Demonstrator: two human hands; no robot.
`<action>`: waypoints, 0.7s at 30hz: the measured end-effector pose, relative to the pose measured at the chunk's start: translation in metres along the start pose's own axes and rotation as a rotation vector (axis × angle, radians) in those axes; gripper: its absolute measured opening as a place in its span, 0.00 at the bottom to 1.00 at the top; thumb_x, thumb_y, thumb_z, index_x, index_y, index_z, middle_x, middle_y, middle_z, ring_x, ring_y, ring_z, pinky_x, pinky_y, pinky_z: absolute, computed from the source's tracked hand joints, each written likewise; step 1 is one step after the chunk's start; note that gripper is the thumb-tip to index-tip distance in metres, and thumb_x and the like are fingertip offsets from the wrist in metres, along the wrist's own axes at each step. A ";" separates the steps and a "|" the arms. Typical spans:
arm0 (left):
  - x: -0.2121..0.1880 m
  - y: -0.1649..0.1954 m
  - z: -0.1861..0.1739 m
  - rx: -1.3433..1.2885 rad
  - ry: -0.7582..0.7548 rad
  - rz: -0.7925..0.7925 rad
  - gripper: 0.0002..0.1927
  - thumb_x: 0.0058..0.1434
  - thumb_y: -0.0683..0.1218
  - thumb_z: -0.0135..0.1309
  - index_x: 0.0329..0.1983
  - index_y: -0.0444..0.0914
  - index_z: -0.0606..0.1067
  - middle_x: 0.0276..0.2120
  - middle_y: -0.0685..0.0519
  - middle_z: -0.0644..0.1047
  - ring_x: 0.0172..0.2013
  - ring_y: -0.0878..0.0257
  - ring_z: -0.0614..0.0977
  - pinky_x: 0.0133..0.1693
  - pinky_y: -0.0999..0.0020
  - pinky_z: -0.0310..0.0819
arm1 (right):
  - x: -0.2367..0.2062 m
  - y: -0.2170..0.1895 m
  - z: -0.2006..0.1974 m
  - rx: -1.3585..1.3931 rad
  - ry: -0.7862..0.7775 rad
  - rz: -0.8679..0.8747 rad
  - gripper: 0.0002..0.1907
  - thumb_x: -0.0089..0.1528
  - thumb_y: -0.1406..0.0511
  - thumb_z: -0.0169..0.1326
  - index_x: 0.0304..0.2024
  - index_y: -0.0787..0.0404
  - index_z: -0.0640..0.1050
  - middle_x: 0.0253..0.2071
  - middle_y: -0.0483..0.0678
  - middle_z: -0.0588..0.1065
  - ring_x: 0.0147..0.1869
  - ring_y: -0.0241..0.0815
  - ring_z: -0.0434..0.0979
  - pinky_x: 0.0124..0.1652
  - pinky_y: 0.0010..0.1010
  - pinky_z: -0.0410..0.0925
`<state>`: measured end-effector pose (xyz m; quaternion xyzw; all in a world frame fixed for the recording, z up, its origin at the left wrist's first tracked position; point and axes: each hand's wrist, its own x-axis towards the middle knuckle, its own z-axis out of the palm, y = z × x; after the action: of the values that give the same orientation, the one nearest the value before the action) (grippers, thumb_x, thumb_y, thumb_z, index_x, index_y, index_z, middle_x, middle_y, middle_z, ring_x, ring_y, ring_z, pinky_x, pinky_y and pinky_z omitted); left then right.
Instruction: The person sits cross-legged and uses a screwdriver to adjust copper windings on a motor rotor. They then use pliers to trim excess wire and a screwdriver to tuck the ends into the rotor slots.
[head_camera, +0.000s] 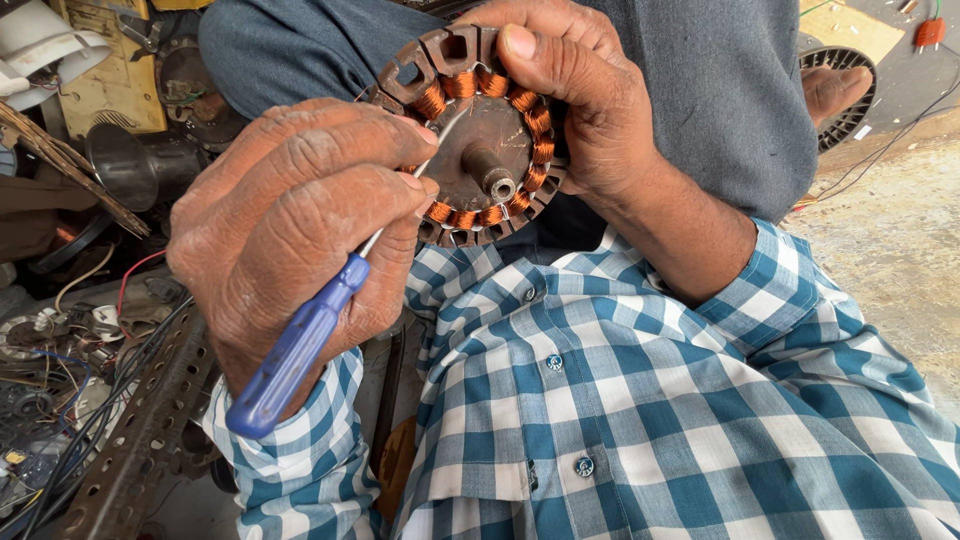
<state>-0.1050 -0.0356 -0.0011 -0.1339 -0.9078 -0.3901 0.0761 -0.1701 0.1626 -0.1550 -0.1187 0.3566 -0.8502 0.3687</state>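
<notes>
Copper-wound motor stator (487, 135), braced above the lap in the right hand (590, 120) with thumb hooked over its rim to steady it, meets the blade of a blue-handled screwdriver (300, 345) gripped firmly by the left hand (290, 220), beside a cluttered parts bench (90, 330).

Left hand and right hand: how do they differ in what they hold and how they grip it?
The left hand pinches a blue-handled screwdriver, its tip at the copper windings; the right hand grips the round motor stator by its rim, thumb over the top. Both are bare, with checked sleeves.
</notes>
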 end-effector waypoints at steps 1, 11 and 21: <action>0.000 0.000 0.000 -0.003 -0.002 -0.004 0.12 0.71 0.37 0.67 0.47 0.37 0.73 0.46 0.45 0.80 0.48 0.53 0.86 0.50 0.61 0.86 | 0.000 0.000 0.000 0.002 -0.005 -0.004 0.15 0.80 0.61 0.47 0.58 0.66 0.78 0.48 0.53 0.81 0.47 0.37 0.83 0.49 0.27 0.78; -0.001 -0.002 -0.001 -0.015 -0.009 -0.010 0.11 0.70 0.37 0.66 0.46 0.37 0.73 0.44 0.45 0.80 0.46 0.53 0.86 0.48 0.62 0.87 | 0.001 0.000 0.000 0.003 -0.004 0.004 0.16 0.80 0.60 0.47 0.57 0.66 0.78 0.47 0.53 0.81 0.45 0.37 0.83 0.48 0.27 0.78; -0.003 -0.005 0.001 -0.007 -0.004 0.010 0.11 0.70 0.36 0.66 0.46 0.36 0.74 0.45 0.45 0.80 0.46 0.54 0.86 0.49 0.63 0.87 | 0.001 -0.001 0.001 0.014 -0.004 0.011 0.16 0.80 0.60 0.47 0.57 0.66 0.78 0.48 0.53 0.81 0.46 0.38 0.83 0.49 0.28 0.78</action>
<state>-0.1040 -0.0390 -0.0055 -0.1394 -0.9059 -0.3926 0.0758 -0.1713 0.1618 -0.1532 -0.1161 0.3506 -0.8504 0.3748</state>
